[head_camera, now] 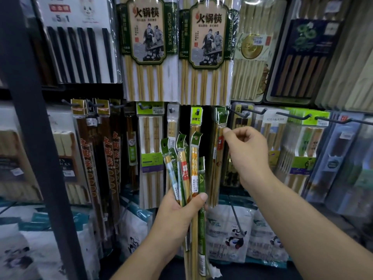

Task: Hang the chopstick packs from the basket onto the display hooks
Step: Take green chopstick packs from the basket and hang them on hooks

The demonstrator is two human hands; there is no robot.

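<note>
My left hand (179, 211) grips a fanned bunch of narrow chopstick packs (184, 168) with green header tabs, held upright in front of the display. My right hand (245, 150) is raised beside a slim green-topped pack (219, 150) that hangs on a hook (221, 113); thumb and forefinger pinch its upper edge just below the header. No basket is in view.
Rows of hooks hold other packs: large bamboo sets (149, 49) above, dark red packs (107, 154) at left, green-labelled sets (302, 150) at right. Bare hook ends (254, 112) stick out at right. A dark shelf post (34, 126) stands at left. Panda-printed bags (232, 235) lie below.
</note>
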